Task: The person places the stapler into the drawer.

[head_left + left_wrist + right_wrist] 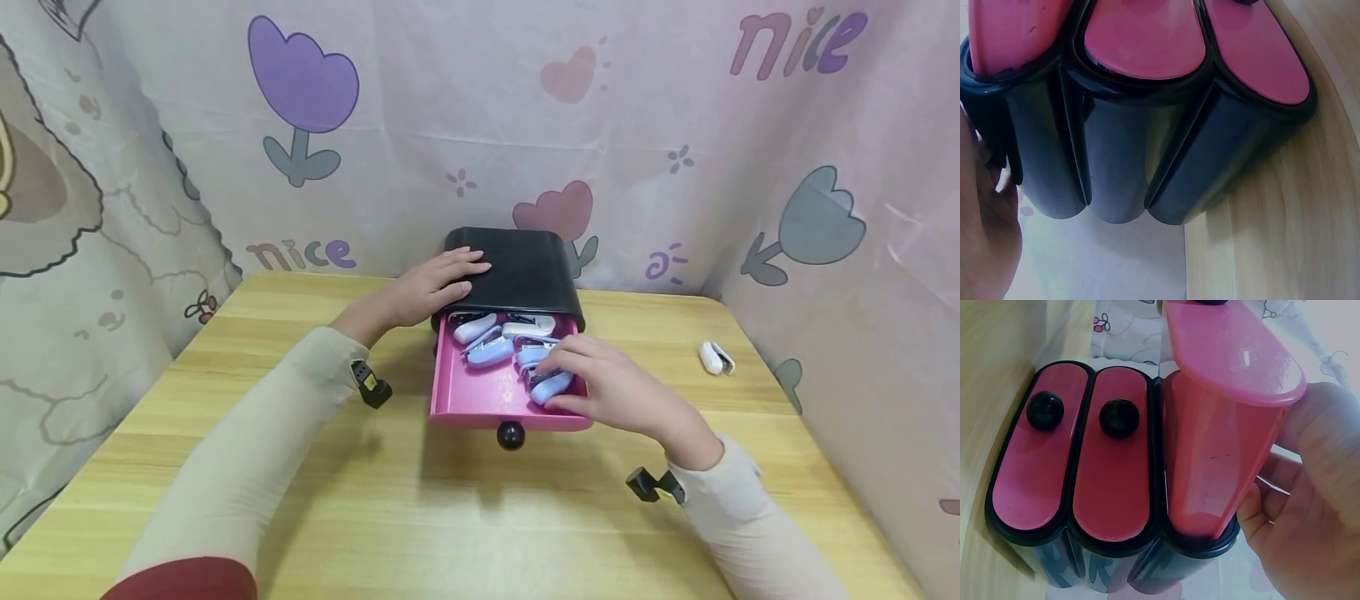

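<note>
A black drawer cabinet [517,267] with pink drawers stands on the table, its top drawer [468,392] pulled out. Inside lie several mini staplers, light blue ones such as the stapler [489,353] at the left and a white stapler [528,326] farther back. My left hand [431,287] rests on the cabinet top with fingers extended. At the drawer's front right corner, my right hand [600,383] has thumb and fingers around a light blue stapler [551,388], which it partly hides. In the right wrist view the hand is beside the drawer wall; its fingertips are hidden.
A white mini stapler [717,358] lies alone on the table to the right. Two lower drawers with black knobs [1119,418] are closed. Behind the wooden table [480,517] hangs a printed curtain [450,100], which also covers both sides.
</note>
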`<state>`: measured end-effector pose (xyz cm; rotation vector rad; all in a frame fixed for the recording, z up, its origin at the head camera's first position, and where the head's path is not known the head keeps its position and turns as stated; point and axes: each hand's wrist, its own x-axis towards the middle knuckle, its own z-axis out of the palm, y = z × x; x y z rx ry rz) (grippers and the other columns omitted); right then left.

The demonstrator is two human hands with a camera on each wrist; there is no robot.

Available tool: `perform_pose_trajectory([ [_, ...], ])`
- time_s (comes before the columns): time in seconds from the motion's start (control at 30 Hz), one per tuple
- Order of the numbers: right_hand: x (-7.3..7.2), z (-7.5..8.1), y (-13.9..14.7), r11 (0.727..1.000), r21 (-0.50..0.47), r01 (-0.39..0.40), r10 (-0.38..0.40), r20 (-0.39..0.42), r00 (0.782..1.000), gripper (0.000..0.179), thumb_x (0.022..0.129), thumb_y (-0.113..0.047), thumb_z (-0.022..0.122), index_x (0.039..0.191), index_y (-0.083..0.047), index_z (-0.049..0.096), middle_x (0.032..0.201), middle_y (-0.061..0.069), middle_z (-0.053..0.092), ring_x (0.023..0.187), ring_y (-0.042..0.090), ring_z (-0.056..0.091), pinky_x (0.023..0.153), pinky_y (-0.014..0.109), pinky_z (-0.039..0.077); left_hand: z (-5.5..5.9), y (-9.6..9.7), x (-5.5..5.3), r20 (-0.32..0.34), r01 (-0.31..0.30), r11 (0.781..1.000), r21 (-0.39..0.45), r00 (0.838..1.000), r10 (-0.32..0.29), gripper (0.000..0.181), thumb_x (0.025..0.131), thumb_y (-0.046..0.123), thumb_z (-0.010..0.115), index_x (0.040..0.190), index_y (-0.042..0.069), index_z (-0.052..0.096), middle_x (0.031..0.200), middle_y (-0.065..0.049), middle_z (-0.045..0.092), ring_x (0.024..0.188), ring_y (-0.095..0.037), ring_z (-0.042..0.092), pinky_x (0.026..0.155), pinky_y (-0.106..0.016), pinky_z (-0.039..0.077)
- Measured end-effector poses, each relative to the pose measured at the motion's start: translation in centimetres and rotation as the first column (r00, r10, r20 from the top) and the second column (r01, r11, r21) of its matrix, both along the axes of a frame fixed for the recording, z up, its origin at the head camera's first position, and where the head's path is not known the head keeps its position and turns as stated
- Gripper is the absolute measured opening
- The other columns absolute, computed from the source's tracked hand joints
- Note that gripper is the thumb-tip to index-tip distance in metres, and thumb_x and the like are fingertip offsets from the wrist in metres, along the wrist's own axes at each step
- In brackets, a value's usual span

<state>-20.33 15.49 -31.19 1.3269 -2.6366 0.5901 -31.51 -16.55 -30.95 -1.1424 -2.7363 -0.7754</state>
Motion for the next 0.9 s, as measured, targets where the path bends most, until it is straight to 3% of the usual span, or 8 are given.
perform_pose_trajectory([
  [0.27,0.2,0.1,0.7,1.000,-0.028,-0.010,0.012,0.052,0.999,0.042,0.077,-0.023,0.085,0.116,-0.019,0.068,0.115,-0.005,0.062,0.110,0.015,0.055,0.094,0.041,0.050,0.0,0.1,-0.1,-0.007,0.007,1.000,0.007,1.000,-0.007,0.050,0.103,0.042,0.038,0.150,0.023,0.043,0.159,0.001,0.028,0.149,-0.017,0.010,0.117,-0.053,0.011],
  [0.5,0.3,0.1,1.2,0.997,-0.074,-0.024,0.028,0.045,0.999,0.039,0.080,-0.022,0.083,0.116,-0.016,0.068,0.116,-0.005,0.062,0.110,0.015,0.056,0.093,0.042,0.051,0.0,0.1,-0.1,-0.004,0.002,1.000,-0.001,1.000,-0.002,0.050,0.103,0.042,0.038,0.150,0.024,0.043,0.159,0.001,0.027,0.149,-0.017,0.010,0.117,-0.053,0.011],
  [0.9,0.1,0.2,2.7,0.983,-0.184,0.011,-0.012,-0.007,1.000,0.041,0.078,-0.016,0.084,0.116,-0.013,0.069,0.115,-0.004,0.064,0.109,0.015,0.058,0.089,0.041,0.053,-0.1,0.0,0.0,-0.005,0.006,1.000,0.006,1.000,-0.006,0.050,0.103,0.041,0.039,0.150,0.023,0.042,0.159,0.000,0.027,0.149,-0.017,0.010,0.117,-0.052,0.011],
])
